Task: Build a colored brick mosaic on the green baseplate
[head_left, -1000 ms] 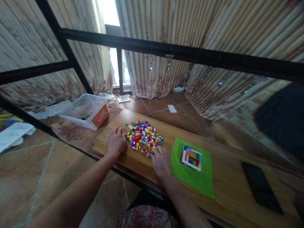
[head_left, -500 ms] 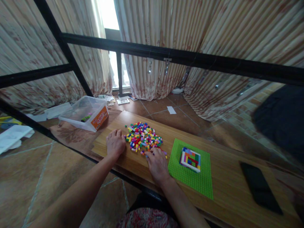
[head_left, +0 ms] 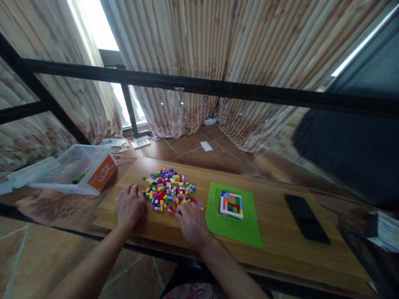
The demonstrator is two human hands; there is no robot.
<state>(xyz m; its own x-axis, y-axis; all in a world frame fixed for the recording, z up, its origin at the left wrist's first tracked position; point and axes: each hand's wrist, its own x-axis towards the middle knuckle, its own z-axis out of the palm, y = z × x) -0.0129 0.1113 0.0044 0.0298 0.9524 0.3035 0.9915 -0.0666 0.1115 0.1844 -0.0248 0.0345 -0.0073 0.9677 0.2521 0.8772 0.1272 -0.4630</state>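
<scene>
A heap of small toy building bricks (head_left: 171, 187) in many colours lies on the wooden board. At the heap's left edge my left hand (head_left: 130, 204) rests on the wood, fingers loosely bent and a little apart, with nothing seen in it. My right hand (head_left: 192, 223) is at the near right edge of the heap. Its fingers curl down together among the loose bricks, and the fingertips are hidden, so any brick between them cannot be made out. To its right is a green studded baseplate (head_left: 249, 232). A square multicoloured brick build (head_left: 231, 205) with white edges sits on it.
A black phone (head_left: 307, 218) lies on the right of the wooden board (head_left: 274, 249). Left of the board stands a clear plastic box (head_left: 67, 189) with an orange label. A dark metal rail (head_left: 199, 85) crosses in front of the curtains (head_left: 193, 37).
The view has turned to the right, so everything sits farther left in the picture. My right hand's fingers have curled in more at the heap's edge; my left hand stays beside the heap.
</scene>
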